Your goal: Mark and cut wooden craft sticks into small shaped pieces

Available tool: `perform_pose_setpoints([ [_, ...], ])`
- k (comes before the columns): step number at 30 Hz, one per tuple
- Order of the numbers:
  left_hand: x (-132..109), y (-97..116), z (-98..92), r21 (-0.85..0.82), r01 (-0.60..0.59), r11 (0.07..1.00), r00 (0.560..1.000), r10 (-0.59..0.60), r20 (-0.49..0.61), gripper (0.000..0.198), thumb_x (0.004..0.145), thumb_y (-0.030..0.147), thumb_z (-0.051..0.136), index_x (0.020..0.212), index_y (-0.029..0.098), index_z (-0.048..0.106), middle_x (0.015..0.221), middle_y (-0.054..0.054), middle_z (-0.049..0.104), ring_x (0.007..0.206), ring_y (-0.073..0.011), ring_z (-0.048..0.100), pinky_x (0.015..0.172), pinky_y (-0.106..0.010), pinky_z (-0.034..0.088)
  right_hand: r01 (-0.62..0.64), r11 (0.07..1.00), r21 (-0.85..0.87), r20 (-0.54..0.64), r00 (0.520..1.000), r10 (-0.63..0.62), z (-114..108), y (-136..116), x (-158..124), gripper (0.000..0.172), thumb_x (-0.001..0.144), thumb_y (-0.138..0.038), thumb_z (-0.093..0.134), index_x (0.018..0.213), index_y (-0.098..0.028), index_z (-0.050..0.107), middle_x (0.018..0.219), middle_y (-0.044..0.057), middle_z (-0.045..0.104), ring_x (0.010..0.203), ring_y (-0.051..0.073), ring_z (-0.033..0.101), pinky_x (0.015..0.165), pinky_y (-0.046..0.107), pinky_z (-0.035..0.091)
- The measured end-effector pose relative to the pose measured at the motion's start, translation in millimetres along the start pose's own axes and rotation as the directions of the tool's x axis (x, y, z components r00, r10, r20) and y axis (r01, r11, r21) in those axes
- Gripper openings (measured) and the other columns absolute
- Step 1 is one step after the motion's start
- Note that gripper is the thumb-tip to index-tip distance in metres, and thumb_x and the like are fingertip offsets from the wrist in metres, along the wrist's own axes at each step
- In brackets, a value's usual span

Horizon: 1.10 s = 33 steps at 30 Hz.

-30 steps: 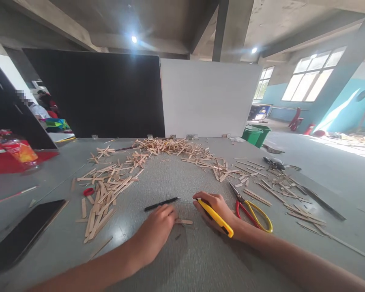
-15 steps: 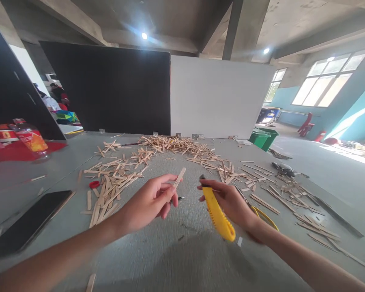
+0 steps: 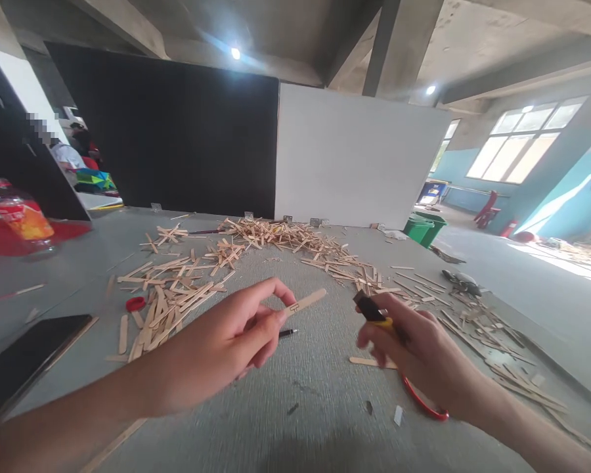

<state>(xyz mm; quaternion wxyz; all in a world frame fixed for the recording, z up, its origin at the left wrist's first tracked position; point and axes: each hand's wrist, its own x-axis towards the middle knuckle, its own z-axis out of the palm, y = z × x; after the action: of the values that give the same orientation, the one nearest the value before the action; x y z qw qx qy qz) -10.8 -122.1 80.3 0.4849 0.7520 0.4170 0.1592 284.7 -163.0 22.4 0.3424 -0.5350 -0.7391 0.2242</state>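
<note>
Between the thumb and fingers of my left hand (image 3: pixel 241 332) is a flat wooden craft stick (image 3: pixel 309 301) with a small dark outline drawn on it. My right hand (image 3: pixel 414 341) is wrapped round a yellow utility knife (image 3: pixel 369 309), whose dark front end points up and left, apart from the stick. Most of the knife's handle is hidden by the fingers. A black pen (image 3: pixel 288 333) lies just beyond my left fingers. Under my right hand, another craft stick (image 3: pixel 367 361) and a red curved handle (image 3: pixel 423 401) show in part.
Loose craft sticks (image 3: pixel 295 235) are heaped in an arc across the grey table. A phone (image 3: pixel 34 358), a red cap (image 3: pixel 135 303) and a drink bottle (image 3: pixel 22 217) are on the left. Black and white panels (image 3: pixel 359 151) stand behind; thin cut strips (image 3: pixel 526 387) lie at right.
My right hand has turned the knife so its handle no longer hangs down, and moved right. The stick in my left hand has tipped from steep to flatter, toward the right. The view has shifted slightly.
</note>
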Motion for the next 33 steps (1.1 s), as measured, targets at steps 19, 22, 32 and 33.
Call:
perform_pose_setpoints([
  [19,-12,3,5.2,0.121,0.033,0.992,0.999,-0.035,0.013,0.048,0.104,0.054,0.047,0.146,0.036,0.06,0.072,0.003,0.053,0.058,-0.0155,0.048,0.052,-0.024,0.038,0.318,0.874,-0.368,-0.054,0.931,-0.361,2,-25,-35,0.032,0.109,-0.037,0.053,0.14,-0.031,0.06,0.08,0.002,0.077,0.052,0.016,0.069,0.047,0.025,0.056],
  [22,-14,4,6.6,0.18,0.033,0.983,0.999,-0.035,0.007,0.044,0.103,0.052,0.048,0.142,0.04,0.064,0.078,0.002,0.058,0.063,-0.0165,0.052,0.054,-0.024,0.039,0.419,0.777,-0.47,-0.009,0.878,-0.478,0,-29,-38,0.049,0.11,-0.025,0.046,0.159,-0.028,0.047,0.085,0.004,0.076,0.051,0.015,0.065,0.046,0.027,0.051],
  [32,-15,17,11.5,0.215,0.006,0.977,0.994,-0.028,0.102,0.043,0.101,0.046,0.047,0.138,0.033,0.066,0.067,0.005,0.048,0.056,-0.0153,0.04,0.05,-0.024,0.03,0.525,0.639,-0.562,0.077,0.802,-0.592,1,-37,-35,0.033,0.108,-0.016,0.051,0.14,-0.013,0.055,0.085,0.006,0.073,0.069,0.02,0.068,0.053,0.033,0.051],
  [33,-15,17,11.3,0.218,0.005,0.976,0.994,-0.029,0.108,0.044,0.101,0.047,0.047,0.138,0.033,0.065,0.067,0.005,0.048,0.056,-0.0155,0.04,0.05,-0.024,0.03,0.525,0.637,-0.564,0.081,0.803,-0.59,1,-38,-34,0.031,0.109,-0.016,0.051,0.139,-0.014,0.056,0.084,0.006,0.073,0.068,0.019,0.068,0.053,0.033,0.05],
])
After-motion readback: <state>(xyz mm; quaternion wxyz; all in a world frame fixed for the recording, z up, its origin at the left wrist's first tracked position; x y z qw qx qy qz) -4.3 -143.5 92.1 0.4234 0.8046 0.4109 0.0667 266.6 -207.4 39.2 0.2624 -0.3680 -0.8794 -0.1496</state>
